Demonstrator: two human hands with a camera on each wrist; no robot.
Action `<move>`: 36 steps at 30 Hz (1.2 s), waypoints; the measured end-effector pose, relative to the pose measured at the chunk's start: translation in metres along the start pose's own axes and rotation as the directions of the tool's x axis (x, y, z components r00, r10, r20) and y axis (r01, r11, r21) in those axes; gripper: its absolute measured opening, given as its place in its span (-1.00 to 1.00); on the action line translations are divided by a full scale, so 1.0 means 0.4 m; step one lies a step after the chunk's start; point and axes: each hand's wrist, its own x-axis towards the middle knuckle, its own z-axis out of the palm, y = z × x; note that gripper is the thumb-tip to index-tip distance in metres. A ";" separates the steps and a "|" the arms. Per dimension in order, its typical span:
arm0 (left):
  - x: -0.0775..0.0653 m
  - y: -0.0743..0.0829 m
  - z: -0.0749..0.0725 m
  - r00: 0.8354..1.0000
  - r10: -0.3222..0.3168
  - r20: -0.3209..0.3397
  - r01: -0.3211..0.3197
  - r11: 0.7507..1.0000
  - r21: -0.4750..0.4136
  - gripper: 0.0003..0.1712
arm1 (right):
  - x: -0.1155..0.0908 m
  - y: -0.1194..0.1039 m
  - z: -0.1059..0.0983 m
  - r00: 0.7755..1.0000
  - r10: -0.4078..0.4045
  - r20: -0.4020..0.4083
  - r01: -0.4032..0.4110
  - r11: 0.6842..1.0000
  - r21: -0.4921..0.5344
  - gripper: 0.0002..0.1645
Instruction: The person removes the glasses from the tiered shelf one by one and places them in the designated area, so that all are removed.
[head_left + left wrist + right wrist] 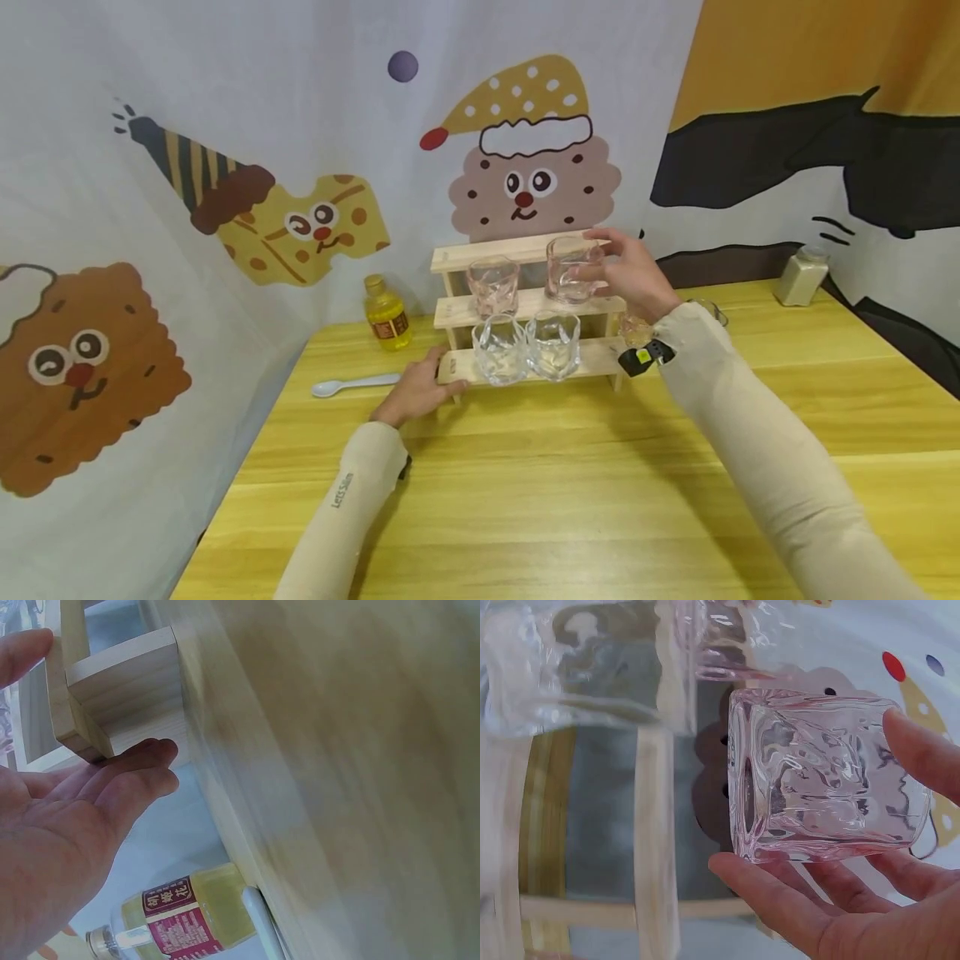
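Observation:
My right hand (633, 271) holds a pink-tinted glass tumbler (572, 275) upright close over the middle shelf of a three-tier wooden stand (525, 250). In the right wrist view, the thumb lies on one side of this tumbler (825, 776) and the fingers on the other. Another pink tumbler (493, 287) stands to its left on the middle shelf. Two clear tumblers, a left one (500, 354) and a right one (553, 350), stand on the lowest shelf. My left hand (420, 385) grips the left end of that shelf, thumb at the front edge (56, 682), fingers at its end.
A yellow oil bottle (387, 317) and a white spoon (356, 384) are left of the stand on the wooden table (510, 500). Partly hidden by my right wrist is a pinkish glass (636, 331). A jar of pale contents (802, 277) stands far right. A printed cloth (337, 100) hangs behind.

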 end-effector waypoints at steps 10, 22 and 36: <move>0.000 -0.006 0.007 1.000 -0.006 -0.003 0.006 1.000 0.000 0.00 | -0.055 0.043 -0.103 1.000 -0.007 -0.030 0.005 0.997 -0.073 -0.12; 0.000 -0.002 0.004 1.000 -0.014 -0.007 0.014 1.000 -0.009 -0.03 | -0.095 0.126 -0.218 0.992 0.003 -0.123 -0.029 0.977 -0.210 -0.03; 0.005 -0.005 0.003 1.000 -0.002 -0.014 0.002 1.000 -0.019 -0.04 | -0.136 0.251 -0.363 0.978 0.021 -0.205 -0.069 0.972 -0.226 0.03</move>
